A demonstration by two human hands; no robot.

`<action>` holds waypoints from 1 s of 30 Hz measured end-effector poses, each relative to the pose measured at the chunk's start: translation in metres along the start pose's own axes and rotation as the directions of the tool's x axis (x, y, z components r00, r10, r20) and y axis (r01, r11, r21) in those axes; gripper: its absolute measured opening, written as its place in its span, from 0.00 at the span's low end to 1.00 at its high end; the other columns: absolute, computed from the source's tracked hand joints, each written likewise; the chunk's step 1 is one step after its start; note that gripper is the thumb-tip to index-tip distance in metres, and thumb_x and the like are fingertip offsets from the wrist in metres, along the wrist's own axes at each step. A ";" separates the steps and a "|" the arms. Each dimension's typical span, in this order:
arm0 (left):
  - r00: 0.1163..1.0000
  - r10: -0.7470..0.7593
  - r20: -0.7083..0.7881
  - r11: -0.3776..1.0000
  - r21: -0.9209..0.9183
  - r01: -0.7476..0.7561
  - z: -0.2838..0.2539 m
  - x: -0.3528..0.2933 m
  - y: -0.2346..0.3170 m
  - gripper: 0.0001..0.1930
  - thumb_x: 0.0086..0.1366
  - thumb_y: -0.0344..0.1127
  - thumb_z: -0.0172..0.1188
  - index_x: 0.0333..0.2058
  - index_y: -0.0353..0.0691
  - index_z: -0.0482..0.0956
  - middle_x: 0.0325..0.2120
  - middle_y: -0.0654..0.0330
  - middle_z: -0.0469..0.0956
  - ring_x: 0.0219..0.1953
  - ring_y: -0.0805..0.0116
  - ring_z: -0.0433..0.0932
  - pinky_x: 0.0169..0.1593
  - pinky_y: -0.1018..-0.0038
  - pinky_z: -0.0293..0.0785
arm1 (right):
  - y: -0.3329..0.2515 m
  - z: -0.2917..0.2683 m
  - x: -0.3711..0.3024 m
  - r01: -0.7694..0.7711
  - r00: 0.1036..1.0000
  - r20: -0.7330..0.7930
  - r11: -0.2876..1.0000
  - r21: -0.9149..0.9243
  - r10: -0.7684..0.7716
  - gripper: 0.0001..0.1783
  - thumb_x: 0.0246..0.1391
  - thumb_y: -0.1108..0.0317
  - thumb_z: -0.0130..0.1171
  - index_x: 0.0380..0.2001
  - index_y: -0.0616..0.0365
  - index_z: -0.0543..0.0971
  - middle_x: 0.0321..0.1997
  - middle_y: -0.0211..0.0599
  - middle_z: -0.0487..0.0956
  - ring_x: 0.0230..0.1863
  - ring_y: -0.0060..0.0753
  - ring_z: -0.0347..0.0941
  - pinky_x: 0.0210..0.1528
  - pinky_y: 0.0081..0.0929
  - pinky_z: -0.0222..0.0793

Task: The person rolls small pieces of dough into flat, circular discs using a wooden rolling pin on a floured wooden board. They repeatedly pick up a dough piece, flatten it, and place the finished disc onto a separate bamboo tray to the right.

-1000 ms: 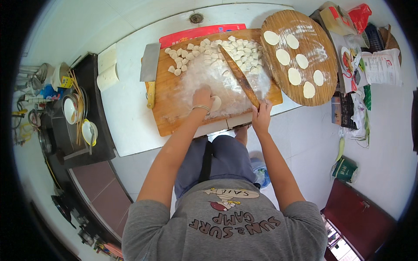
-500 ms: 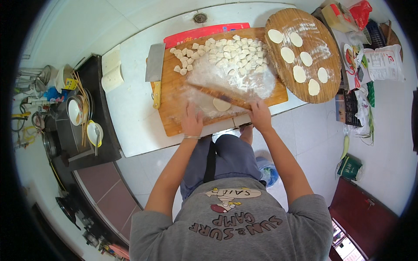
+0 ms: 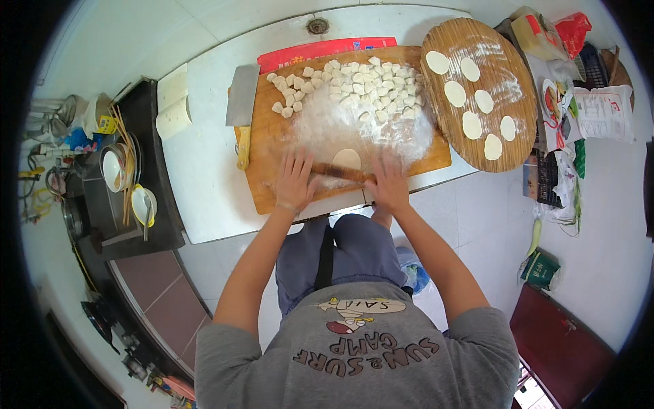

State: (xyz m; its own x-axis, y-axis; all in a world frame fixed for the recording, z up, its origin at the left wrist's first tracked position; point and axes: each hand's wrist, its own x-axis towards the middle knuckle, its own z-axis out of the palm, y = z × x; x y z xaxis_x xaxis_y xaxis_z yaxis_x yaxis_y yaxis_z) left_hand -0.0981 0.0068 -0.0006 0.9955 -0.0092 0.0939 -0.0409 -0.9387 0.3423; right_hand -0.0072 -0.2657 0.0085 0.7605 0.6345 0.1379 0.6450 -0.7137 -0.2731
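Observation:
A wooden rolling pin (image 3: pixel 343 172) lies crosswise near the front edge of the floured cutting board (image 3: pixel 264 184). My left hand (image 3: pixel 295 178) is flat over its left end, fingers stretched forward. Over the other end rests my right hand (image 3: pixel 390 183), also flat with its fingers spread. Just beyond the pin is a round, thin dough wrapper (image 3: pixel 347 159); its near edge is hidden by the pin. Many small dough pieces (image 3: pixel 381 85) are scattered across the far part of the board, next to a patch of white flour (image 3: pixel 320 129).
A cleaver (image 3: pixel 242 102) with a wooden handle lies along the board's left edge. At the right, a round wooden board (image 3: pixel 507 68) carries several flat dough wrappers. Behind is a red package (image 3: pixel 327 53). Bowls and chopsticks (image 3: pixel 126 170) stand on the dark stove at the left.
The rolling pin, slanted across the dough before, now lies nearer me. My left hand has moved onto its left end, and my right hand has shifted inward and flattened over it.

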 end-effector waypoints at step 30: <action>0.875 -0.468 0.127 0.691 -0.564 0.452 0.042 0.031 0.019 0.16 0.60 0.38 0.60 0.45 0.35 0.76 0.40 0.47 0.77 0.42 0.48 0.76 0.44 0.61 0.73 | 0.018 -0.025 -0.008 -0.327 0.922 -0.125 0.910 0.255 0.366 0.19 0.52 0.63 0.62 0.47 0.53 0.74 0.45 0.46 0.70 0.41 0.53 0.73 0.38 0.42 0.72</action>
State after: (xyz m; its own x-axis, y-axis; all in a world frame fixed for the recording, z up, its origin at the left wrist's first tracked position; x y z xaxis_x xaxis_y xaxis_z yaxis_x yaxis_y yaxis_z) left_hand -0.0644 -0.0258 -0.0300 0.9006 0.3875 -0.1968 0.3735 -0.4586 0.8063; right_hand 0.0002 -0.2910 0.0261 0.9469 0.2867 0.1459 0.3192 -0.7814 -0.5363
